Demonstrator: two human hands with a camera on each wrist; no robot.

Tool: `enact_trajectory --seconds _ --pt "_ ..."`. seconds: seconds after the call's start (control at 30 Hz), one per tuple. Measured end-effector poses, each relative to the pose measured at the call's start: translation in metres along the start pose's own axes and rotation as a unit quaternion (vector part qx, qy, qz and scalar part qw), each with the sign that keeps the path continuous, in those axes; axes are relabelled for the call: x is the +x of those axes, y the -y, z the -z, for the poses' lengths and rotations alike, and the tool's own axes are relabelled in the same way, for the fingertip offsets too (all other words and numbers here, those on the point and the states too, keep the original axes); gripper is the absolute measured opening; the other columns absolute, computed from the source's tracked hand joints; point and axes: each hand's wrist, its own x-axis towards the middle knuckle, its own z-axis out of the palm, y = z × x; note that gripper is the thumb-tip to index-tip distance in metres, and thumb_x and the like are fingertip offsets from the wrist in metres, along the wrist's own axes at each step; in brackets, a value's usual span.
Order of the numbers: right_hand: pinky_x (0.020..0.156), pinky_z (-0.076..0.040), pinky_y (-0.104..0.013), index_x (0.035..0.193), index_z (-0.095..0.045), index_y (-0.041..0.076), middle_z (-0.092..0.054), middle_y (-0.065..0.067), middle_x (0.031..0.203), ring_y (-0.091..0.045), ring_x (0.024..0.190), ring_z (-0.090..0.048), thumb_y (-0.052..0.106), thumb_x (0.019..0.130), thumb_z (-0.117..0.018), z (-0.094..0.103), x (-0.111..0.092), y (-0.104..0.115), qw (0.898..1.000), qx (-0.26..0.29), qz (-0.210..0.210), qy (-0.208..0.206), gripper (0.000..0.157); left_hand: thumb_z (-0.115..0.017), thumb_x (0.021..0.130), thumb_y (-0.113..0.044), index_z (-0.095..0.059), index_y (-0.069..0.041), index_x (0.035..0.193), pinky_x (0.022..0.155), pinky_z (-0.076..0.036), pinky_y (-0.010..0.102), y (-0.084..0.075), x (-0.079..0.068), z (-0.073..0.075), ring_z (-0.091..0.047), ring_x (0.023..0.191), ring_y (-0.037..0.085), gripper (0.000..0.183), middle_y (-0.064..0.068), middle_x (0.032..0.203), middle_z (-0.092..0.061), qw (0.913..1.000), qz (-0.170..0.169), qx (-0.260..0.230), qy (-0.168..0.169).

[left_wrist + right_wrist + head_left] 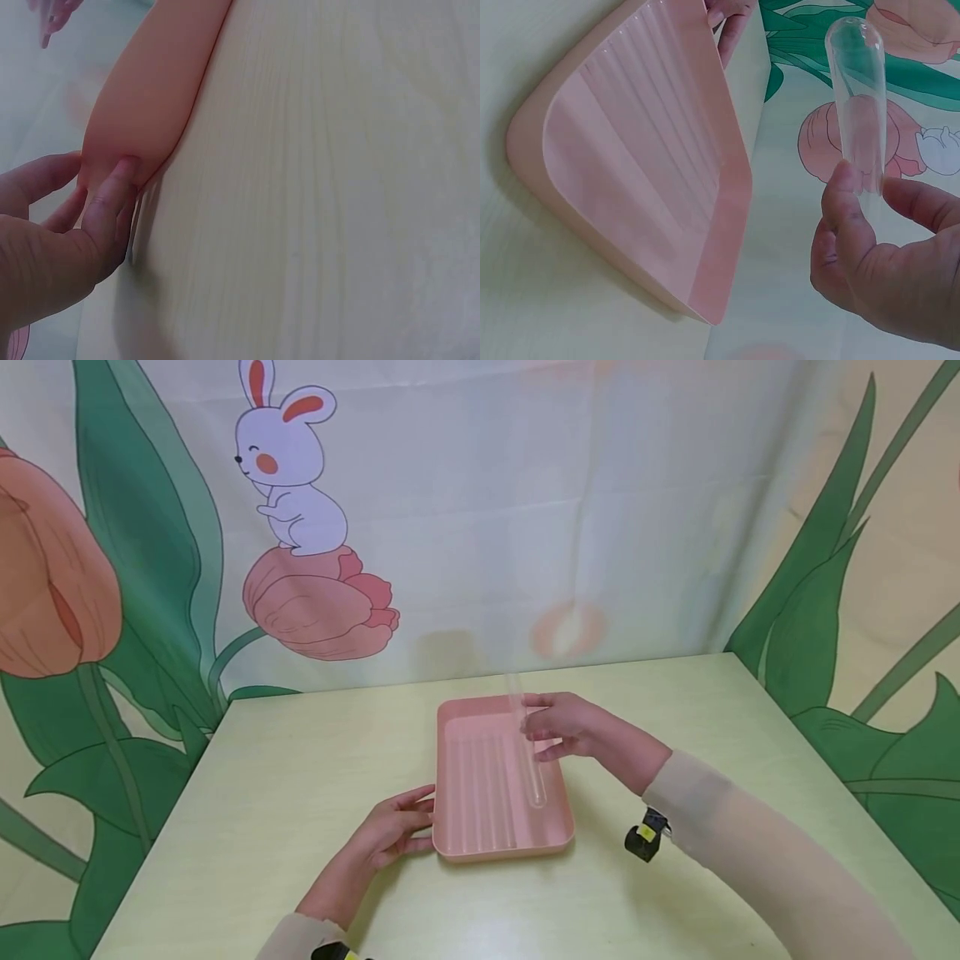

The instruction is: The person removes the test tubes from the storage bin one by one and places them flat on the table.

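Note:
A clear test tube (533, 772) is pinched between the thumb and fingers of my right hand (558, 727). It slants over the right part of a pink tray (557, 839), its rounded end toward me in the head view. The right wrist view shows that rounded end (855, 45) standing out past the fingertips. Several clear tubes (480, 793) lie side by side lengthwise in the tray's left part. At the tray's left side, my left hand (393, 831) grips the wall near the front corner, thumb and fingers against it (56, 247).
The tray stands on a pale wood-grain table (315, 760), near its middle. A printed cloth (480, 510) with tulips, leaves and a rabbit hangs behind and at the sides. A small black camera (643, 837) hangs at the right wrist.

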Motion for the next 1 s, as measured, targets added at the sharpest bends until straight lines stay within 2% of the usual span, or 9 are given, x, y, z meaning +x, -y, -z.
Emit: enact_trajectory --seconds 0.37,0.83,1.0 --pt "0.07 -0.059 -0.023 0.161 -0.028 0.008 -0.053 -0.005 0.114 -0.014 0.095 -0.052 0.007 0.101 -0.055 0.012 -0.009 0.008 1.0 -0.004 0.007 0.003 0.066 -0.054 0.098 0.007 -0.037 0.002 0.156 0.081 -0.066 0.037 0.001 0.0 0.001 -0.07 0.102 0.016 0.06 0.033 0.157 -0.041 1.0 0.002 0.003 0.001" --pt "0.075 -0.06 -0.023 0.163 -0.023 0.008 -0.055 -0.003 0.113 -0.02 0.111 -0.053 0.009 0.103 -0.053 0.036 -0.019 0.013 1.0 -0.009 0.015 0.002 0.067 -0.054 0.099 0.006 -0.039 0.002 0.155 0.078 -0.066 0.036 0.0 0.0 0.0 -0.07 0.102 0.017 0.059 0.033 0.156 -0.042 0.9999 0.001 0.006 -0.008" --pt "0.077 -0.06 -0.023 0.163 -0.023 0.008 -0.053 -0.003 0.115 -0.018 0.108 -0.053 0.01 0.104 -0.052 0.045 -0.021 0.008 1.0 -0.018 0.013 -0.004 0.066 -0.054 0.099 0.006 -0.038 0.003 0.155 0.077 -0.066 0.035 0.001 0.0 0.001 -0.07 0.103 0.016 0.059 0.033 0.157 -0.041 1.0 -0.002 0.008 -0.003"
